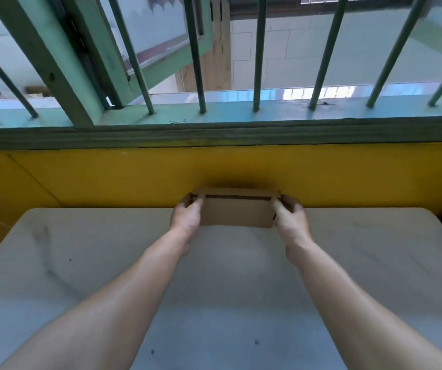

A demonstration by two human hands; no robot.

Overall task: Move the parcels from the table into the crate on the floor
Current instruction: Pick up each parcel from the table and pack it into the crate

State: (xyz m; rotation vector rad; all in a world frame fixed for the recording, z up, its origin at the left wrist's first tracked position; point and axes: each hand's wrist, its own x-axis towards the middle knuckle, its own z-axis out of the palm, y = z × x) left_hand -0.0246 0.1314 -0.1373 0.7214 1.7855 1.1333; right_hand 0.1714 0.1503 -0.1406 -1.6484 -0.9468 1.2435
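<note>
The upper part of the view is taken up by a window [281, 57], where green bars [259, 52] are set into a pale sill [214, 110] and a thick green frame [62, 65] is slanted at the left. Tiled building fronts are seen through it. Below the sill, a yellow wall [94, 177] is spread across the full width.

The lower half is filled by the bench [228, 284], a white top veined with grey. Its far edge is set just beside the wall and its far corners are rounded. A few dark specks [256, 342] are scattered on it near the front. Two bare forearms [124, 303] are stretched from the lower corners toward the middle of the far edge.

The parcel [237, 212], a flat brown cardboard box, is found at the middle of the bench's far edge. Its long side is laid across the view, and its upper part is seen against the wall, where a shadow is cast. Whether it is rested on the bench or raised just off it cannot be told. It is gripped at both short ends. The left hand [188, 217] is clamped on the left end, with fingers wrapped round that end and the thumb laid on the near face. The right hand [290, 217] is clamped likewise on the right end.
</note>
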